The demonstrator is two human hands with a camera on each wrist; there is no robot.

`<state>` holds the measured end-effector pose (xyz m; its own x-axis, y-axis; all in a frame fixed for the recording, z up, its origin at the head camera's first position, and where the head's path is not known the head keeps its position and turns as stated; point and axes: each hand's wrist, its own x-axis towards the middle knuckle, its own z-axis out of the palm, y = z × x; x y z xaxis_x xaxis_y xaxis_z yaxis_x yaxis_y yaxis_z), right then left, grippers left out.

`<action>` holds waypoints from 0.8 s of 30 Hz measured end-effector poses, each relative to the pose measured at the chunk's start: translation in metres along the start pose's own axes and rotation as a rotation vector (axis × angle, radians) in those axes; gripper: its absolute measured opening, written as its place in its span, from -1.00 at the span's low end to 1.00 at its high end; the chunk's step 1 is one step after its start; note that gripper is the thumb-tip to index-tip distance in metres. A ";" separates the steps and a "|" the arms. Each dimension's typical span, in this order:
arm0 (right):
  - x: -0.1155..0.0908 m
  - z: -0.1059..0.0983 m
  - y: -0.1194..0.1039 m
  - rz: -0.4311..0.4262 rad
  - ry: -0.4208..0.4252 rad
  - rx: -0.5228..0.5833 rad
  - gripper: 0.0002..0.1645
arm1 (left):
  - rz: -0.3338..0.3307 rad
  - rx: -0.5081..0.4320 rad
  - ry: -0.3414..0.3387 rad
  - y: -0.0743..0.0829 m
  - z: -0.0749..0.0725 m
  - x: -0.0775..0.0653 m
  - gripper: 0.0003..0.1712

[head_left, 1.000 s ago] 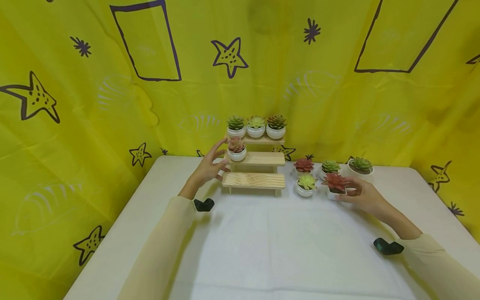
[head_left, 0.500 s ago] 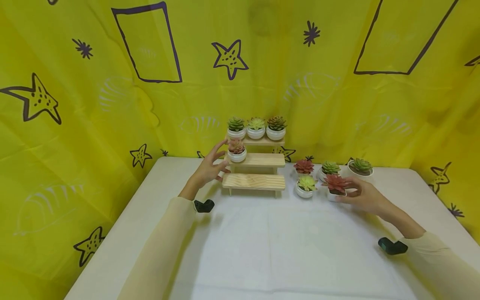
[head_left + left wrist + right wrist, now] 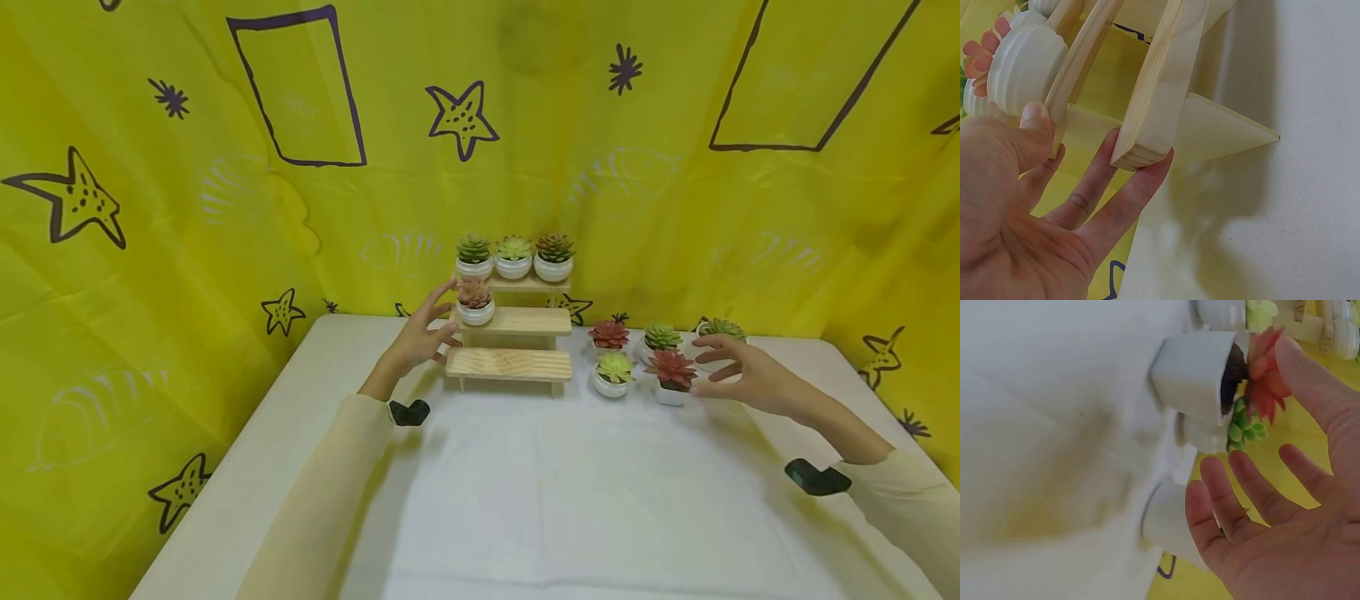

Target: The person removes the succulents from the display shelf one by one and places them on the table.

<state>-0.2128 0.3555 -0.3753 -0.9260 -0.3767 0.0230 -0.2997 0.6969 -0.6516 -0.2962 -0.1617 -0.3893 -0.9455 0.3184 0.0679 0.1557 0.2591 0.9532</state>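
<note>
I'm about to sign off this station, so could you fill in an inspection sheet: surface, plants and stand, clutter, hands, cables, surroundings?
Surface: white table covering, lightly creased.
Plants and stand: wooden stand with three potted succulents on its top tier, a pink succulent at the left of its middle tier and no pot on its bottom tier; five more pots to its right.
Clutter: nothing seen.
Hands: left hand touches the stand's left side; right hand, fingers spread, beside the front red succulent, contact unclear.
Cables: nothing seen.
Surroundings: yellow patterned curtain behind and at both sides.
</note>
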 end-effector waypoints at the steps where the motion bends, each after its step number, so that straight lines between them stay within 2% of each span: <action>1: 0.001 -0.002 -0.001 -0.003 0.000 -0.010 -0.09 | 0.000 -0.003 0.000 -0.001 0.000 0.000 -0.12; 7: 0.004 -0.013 -0.014 -0.001 -0.007 -0.047 -0.05 | 0.003 -0.006 0.001 -0.002 0.000 0.000 -0.13; 11: 0.009 -0.019 -0.023 0.000 -0.019 -0.032 -0.05 | 0.000 -0.006 0.005 -0.002 0.001 0.000 -0.13; 24: 0.031 -0.029 -0.053 -0.086 0.032 -0.056 -0.14 | 0.008 -0.003 0.000 0.001 0.000 -0.001 -0.13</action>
<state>-0.2319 0.3244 -0.3184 -0.9028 -0.4178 0.1021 -0.3903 0.6961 -0.6026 -0.2952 -0.1620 -0.3887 -0.9442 0.3206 0.0751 0.1622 0.2543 0.9534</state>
